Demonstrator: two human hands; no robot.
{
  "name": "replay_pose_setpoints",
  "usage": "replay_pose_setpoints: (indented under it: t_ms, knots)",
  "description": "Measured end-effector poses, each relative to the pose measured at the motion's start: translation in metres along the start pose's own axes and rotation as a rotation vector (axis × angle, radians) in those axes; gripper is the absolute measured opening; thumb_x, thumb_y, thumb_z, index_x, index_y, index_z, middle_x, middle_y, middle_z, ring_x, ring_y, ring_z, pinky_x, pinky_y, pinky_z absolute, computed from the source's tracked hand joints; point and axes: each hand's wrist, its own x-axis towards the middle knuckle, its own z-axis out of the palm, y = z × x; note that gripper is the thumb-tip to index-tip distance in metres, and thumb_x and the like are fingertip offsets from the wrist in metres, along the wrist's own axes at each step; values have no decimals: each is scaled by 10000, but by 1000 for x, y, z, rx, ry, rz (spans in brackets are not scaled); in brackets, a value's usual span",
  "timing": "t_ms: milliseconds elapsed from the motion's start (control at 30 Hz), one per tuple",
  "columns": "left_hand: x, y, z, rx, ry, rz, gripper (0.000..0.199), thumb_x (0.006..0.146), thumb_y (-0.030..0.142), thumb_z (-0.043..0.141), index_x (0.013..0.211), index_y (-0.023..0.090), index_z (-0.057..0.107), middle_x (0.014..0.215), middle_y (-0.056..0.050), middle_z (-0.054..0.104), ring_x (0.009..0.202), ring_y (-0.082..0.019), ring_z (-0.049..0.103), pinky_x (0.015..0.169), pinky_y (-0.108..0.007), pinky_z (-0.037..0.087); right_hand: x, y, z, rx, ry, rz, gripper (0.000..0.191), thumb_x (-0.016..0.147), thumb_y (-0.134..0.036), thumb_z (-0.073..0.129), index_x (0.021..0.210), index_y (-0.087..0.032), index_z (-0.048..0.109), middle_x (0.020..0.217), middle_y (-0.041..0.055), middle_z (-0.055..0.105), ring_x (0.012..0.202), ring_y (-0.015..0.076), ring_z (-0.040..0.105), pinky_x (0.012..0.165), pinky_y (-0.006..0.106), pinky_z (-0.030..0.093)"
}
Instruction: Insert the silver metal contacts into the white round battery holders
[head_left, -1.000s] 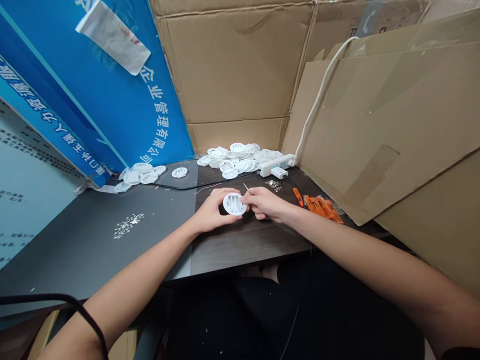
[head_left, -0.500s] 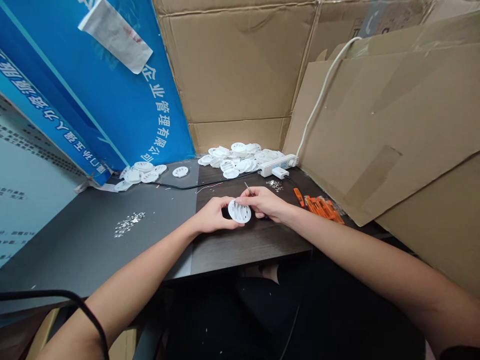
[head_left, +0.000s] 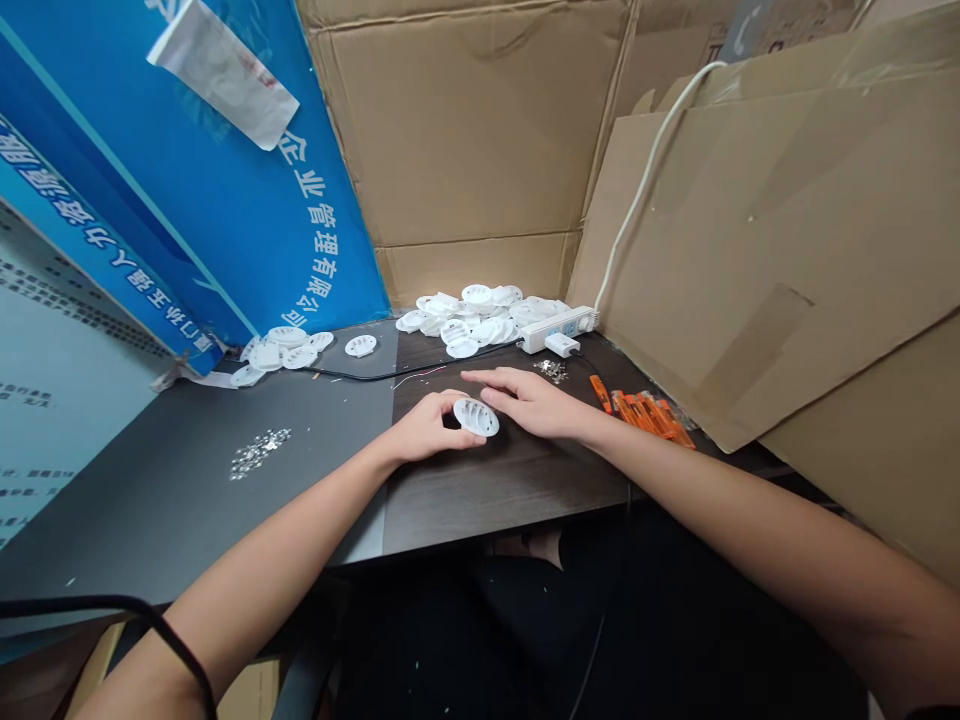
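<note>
A white round plastic disc with slots [head_left: 476,418] is pinched at its left edge by my left hand [head_left: 429,430], thumb below and fingers above. The slotted face is tilted toward me, above the dark wood part of the table [head_left: 487,490]. Just to the right of the disc, my right hand [head_left: 534,402] is open, its fingers stretched out to the left. No tool shows in it. Beyond it lies a small heap of shiny metal pieces [head_left: 551,371].
More white discs are piled at the back [head_left: 480,322] and left [head_left: 281,350], with a single disc [head_left: 361,345] between. A power strip [head_left: 559,328], a black cable [head_left: 375,377], orange-handled tools [head_left: 652,417] and metal pieces [head_left: 259,453] lie around. Cardboard [head_left: 480,130] walls the back.
My right hand has opened and straightened its fingers, moving slightly right, off the disc. The thin metal rod it held is no longer visible. My left hand has tilted the disc flatter.
</note>
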Motion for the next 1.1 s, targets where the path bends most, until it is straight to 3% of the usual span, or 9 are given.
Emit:
replay_pose_setpoints:
  t_ms: [67, 133, 333, 533, 800, 1100]
  knots:
    - [0, -2, -2, 0, 9, 28, 443, 774, 412, 807, 1124, 146, 757, 1161, -90, 721, 1082, -233, 642, 1007, -336, 469, -3, 1, -6, -227, -40, -121, 469, 1045, -244, 450, 1496, -184, 564, 1351, 90, 629, 1211, 187, 592, 1095, 365, 450]
    - [-1, -2, -4, 3, 0, 54, 457, 789, 406, 805, 1178, 170, 754, 1235, -88, 710, 1152, -242, 633, 1061, -347, 453, -5, 3, -10, -369, -72, -141, 473, 1049, -224, 423, 1495, -160, 564, 1371, 102, 628, 1221, 207, 607, 1105, 381, 442]
    - [-1, -2, -4, 18, -10, 52, 442, 794, 425, 821, 1135, 156, 737, 1153, -71, 699, 1032, -198, 635, 980, -302, 461, -6, 4, -12, -401, -120, -202, 392, 1066, -269, 478, 1404, -180, 656, 1189, 64, 708, 1025, 163, 666, 985, 295, 484]
    - [-1, -6, -3, 57, -1, -1, 524, 752, 436, 852, 1165, 153, 701, 1108, -58, 680, 1031, -204, 593, 963, -316, 436, -8, 3, -16, -540, -28, -335, 393, 1019, -165, 522, 1362, -222, 706, 992, 64, 698, 859, 138, 622, 815, 261, 456]
    - [-2, -5, -2, -39, -54, -14, 523, 790, 392, 828, 1222, 145, 666, 1135, -63, 676, 1030, -190, 591, 957, -295, 445, -10, -3, -13, -614, -16, -242, 406, 991, -155, 552, 1341, -267, 723, 977, 49, 700, 835, 124, 608, 787, 243, 414]
    - [-4, -4, 1, 3, -18, -43, 536, 763, 382, 846, 1207, 133, 679, 1126, -61, 683, 1020, -188, 597, 940, -282, 443, -10, -10, -9, -673, -44, -153, 439, 969, -142, 551, 1349, -283, 720, 1007, 40, 719, 867, 140, 613, 782, 250, 394]
